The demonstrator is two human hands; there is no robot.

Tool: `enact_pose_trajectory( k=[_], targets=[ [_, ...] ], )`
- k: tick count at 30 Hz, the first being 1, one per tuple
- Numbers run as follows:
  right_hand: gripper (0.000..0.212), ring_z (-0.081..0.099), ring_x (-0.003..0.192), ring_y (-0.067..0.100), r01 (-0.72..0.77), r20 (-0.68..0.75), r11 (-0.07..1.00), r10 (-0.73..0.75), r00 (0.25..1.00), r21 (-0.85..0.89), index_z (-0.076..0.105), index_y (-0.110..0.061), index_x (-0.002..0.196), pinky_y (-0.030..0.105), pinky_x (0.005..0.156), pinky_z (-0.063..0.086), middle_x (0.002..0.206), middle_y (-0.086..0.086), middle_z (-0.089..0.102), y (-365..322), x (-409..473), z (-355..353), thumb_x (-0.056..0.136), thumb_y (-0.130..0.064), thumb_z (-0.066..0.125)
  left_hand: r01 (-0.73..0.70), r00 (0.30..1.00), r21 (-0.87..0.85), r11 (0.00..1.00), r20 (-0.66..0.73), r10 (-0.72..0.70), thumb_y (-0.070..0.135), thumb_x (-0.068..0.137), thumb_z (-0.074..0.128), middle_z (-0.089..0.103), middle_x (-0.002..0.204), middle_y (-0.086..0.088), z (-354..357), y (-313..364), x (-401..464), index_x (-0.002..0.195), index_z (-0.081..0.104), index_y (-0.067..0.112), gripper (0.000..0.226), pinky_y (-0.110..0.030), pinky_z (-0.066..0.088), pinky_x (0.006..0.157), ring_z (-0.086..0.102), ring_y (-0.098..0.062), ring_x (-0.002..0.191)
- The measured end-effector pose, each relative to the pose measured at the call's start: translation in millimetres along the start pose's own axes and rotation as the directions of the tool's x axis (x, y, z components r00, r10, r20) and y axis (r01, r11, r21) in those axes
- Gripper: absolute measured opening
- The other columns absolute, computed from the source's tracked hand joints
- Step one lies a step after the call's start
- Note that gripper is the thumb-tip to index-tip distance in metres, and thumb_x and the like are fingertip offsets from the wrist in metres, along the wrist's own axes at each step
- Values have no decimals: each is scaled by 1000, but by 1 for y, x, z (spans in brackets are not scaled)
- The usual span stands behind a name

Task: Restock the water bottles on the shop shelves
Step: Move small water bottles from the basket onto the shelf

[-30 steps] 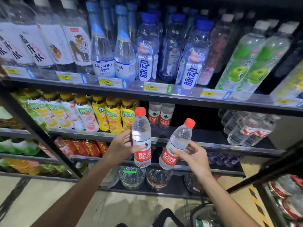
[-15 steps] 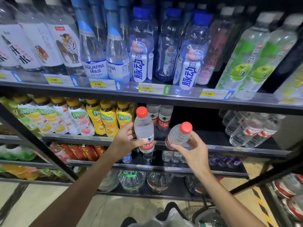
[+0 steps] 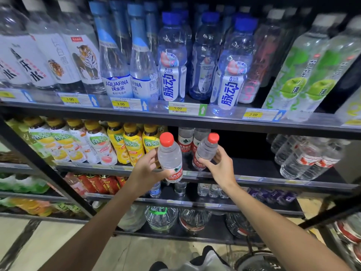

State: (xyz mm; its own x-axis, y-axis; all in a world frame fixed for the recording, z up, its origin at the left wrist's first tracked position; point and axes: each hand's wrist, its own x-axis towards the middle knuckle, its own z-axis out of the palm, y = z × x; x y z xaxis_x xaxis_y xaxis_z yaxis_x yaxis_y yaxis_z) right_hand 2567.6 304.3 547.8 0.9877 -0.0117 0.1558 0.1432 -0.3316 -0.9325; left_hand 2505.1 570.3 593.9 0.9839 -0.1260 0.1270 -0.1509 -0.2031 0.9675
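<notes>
Two hands each gripped one red-capped bottle: the left hand (image 3: 145, 171) around the upright bottle (image 3: 170, 159), the right hand (image 3: 219, 165) around the tilted bottle (image 3: 205, 151), both before the middle shelf (image 3: 254, 169). Full, thin-walled and likely slick, they suited a mid-body grasp. Two matching bottles (image 3: 188, 139) stood behind.

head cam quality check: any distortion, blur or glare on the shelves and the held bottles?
Head view: strong wide-angle bending, the top shelf edge bows and outer bottles lean outward; centre sharp, both red-capped bottles legible; edges smeared; soft glare on the clear price strip; lower shelves dim.
</notes>
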Motion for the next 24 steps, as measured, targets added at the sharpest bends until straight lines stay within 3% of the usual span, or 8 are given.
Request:
enact_pose_trajectory(
  k=[5,7,10,14,18,24],
  targets=[
    [55,68,111,2,-23,92,997,30,995,-78,62,-24,129,40,103,55,118,-16,74,10,16,0,81,-27,88,-96,995,67,993,24,95,13,82,85,66,134,0,-6,-1,-6,137,56,13,62,-44,51,107,60,-21,129],
    [53,68,111,4,-38,117,994,49,992,-98,61,-23,128,42,102,55,119,-13,73,10,21,1,82,-32,86,-108,994,85,991,26,107,12,82,84,66,132,-2,-7,-2,-5,135,56,8,60,-48,51,107,61,-22,128],
    [54,67,111,8,-42,136,982,67,988,-183,55,-20,129,41,99,56,121,-7,71,7,24,2,86,-42,79,-131,991,103,986,28,129,15,83,84,67,129,1,-4,-2,2,133,58,10,56,-47,52,105,62,-21,125],
    [48,64,112,15,30,156,949,20,987,-312,45,-14,130,36,95,53,125,0,67,7,20,4,96,-40,68,-166,986,145,975,26,164,29,81,85,66,128,12,5,-3,14,131,59,27,56,-29,51,104,61,-14,125],
    [49,60,112,15,37,180,937,29,983,-348,41,-11,134,31,92,47,127,1,63,7,21,5,99,-37,64,-231,973,195,953,17,232,19,81,83,62,132,18,15,-9,32,137,54,32,64,-14,44,103,57,-7,128],
    [50,61,112,17,41,187,943,23,982,-329,39,-10,135,37,95,50,127,3,63,8,21,5,101,-38,62,-234,972,221,947,31,233,14,77,86,58,133,9,30,-29,63,138,56,23,69,-33,47,110,56,-17,129]
  ],
)
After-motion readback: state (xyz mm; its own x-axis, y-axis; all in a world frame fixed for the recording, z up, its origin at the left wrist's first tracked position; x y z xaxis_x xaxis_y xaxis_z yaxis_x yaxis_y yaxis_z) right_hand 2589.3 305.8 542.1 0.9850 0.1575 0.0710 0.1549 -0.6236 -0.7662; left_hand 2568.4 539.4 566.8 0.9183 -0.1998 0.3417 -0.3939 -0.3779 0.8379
